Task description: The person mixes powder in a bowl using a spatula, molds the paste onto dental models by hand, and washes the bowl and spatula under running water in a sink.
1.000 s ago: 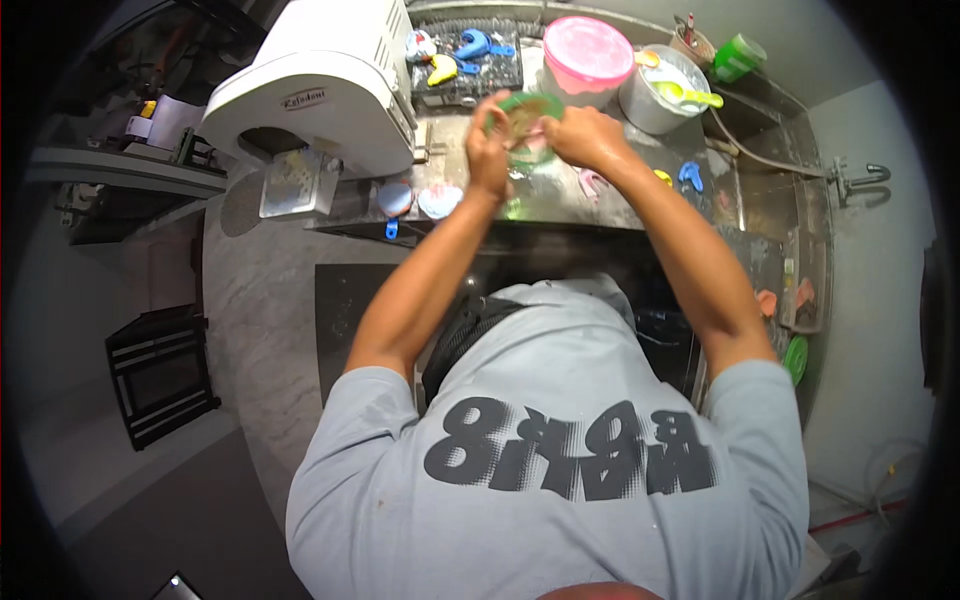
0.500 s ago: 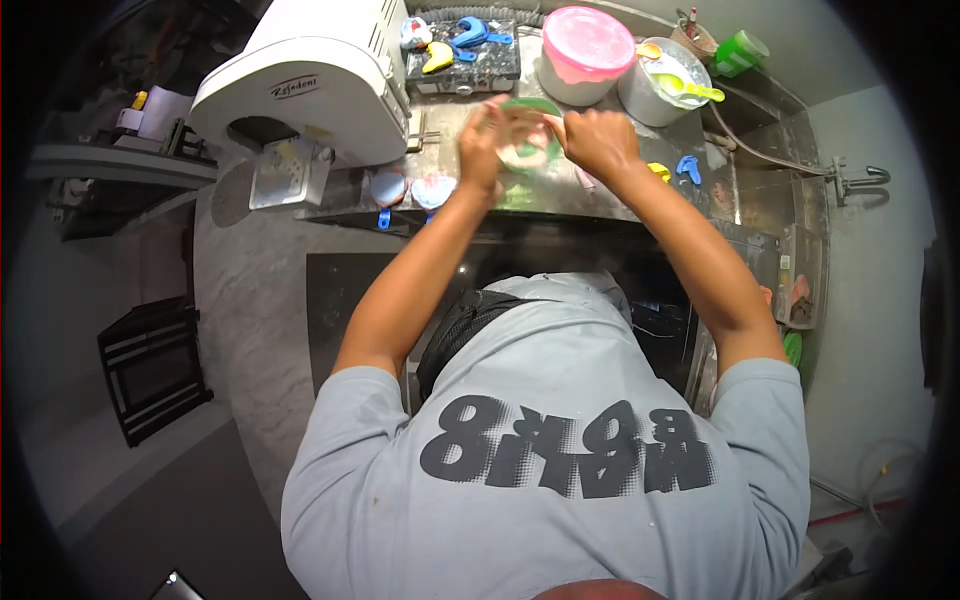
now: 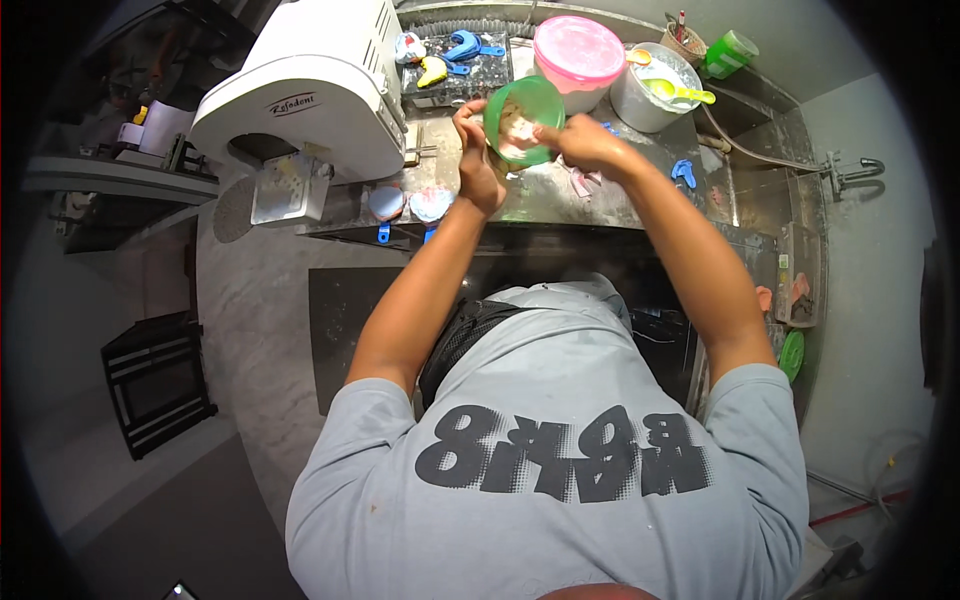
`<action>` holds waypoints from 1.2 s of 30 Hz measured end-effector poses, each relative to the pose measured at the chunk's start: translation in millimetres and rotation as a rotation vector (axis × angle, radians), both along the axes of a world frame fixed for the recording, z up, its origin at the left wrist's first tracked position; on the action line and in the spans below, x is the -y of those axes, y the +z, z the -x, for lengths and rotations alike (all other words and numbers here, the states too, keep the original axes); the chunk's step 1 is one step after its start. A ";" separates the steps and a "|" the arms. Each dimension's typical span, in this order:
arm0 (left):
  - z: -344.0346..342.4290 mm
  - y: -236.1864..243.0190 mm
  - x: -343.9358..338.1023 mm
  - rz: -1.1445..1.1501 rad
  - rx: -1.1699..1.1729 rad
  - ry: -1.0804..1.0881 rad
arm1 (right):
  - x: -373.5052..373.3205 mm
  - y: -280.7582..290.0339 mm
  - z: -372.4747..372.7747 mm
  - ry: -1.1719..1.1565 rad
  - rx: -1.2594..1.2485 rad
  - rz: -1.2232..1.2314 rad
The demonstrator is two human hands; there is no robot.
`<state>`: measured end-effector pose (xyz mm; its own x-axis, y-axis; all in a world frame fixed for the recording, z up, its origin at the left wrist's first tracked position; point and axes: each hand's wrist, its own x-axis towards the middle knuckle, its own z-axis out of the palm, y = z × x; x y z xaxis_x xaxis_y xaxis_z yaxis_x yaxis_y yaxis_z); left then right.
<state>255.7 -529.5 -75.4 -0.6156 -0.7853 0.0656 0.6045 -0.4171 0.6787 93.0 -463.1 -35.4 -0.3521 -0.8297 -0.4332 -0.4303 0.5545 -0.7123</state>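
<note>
My left hand [image 3: 481, 172] cups a green mixing bowl [image 3: 541, 97] from its left side, fingers wrapped around the wall. The bowl is tipped so its inside shows, with a pale pinkish-white mix [image 3: 515, 128] smeared over the bottom. At the bowl's right rim my right hand [image 3: 594, 147] is closed, its fingertips reaching into the opening. What it grips, if anything, is hidden. Left of my left wrist, two filled dental impression trays [image 3: 432, 203] with blue handles lie along the counter edge. A pink scrap [image 3: 582, 181] lies below my right hand.
A white machine [image 3: 300, 120] stands at left. Behind the bowl are a pink-lidded bucket [image 3: 578, 50], a white bucket [image 3: 637, 112] with scoops, and a dark box [image 3: 480, 88] carrying blue and yellow trays. A blue tray [image 3: 684, 173] lies at right, near a tap [image 3: 858, 168].
The bowl, blurred by motion earlier, is now sharp and tipped with its inside showing. My right hand has moved slightly down and left, from a raised fist to the bowl's opening.
</note>
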 end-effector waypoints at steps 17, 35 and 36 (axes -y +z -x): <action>21.0 36.1 23.8 0.354 0.121 0.137 | -11.1 70.3 -2.3 0.613 -1.235 0.603; 16.5 17.0 13.9 0.576 0.258 0.197 | -32.1 -17.8 -28.9 -0.056 1.068 -0.121; 17.2 15.7 12.5 0.515 0.288 0.204 | -34.3 -20.8 -34.7 -0.124 0.552 0.107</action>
<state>238.5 -542.0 -59.7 -0.5059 -0.8007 0.3209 0.4002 0.1117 0.9096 127.8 -428.8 -56.2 -0.1948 -0.8459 -0.4966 0.0850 0.4898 -0.8677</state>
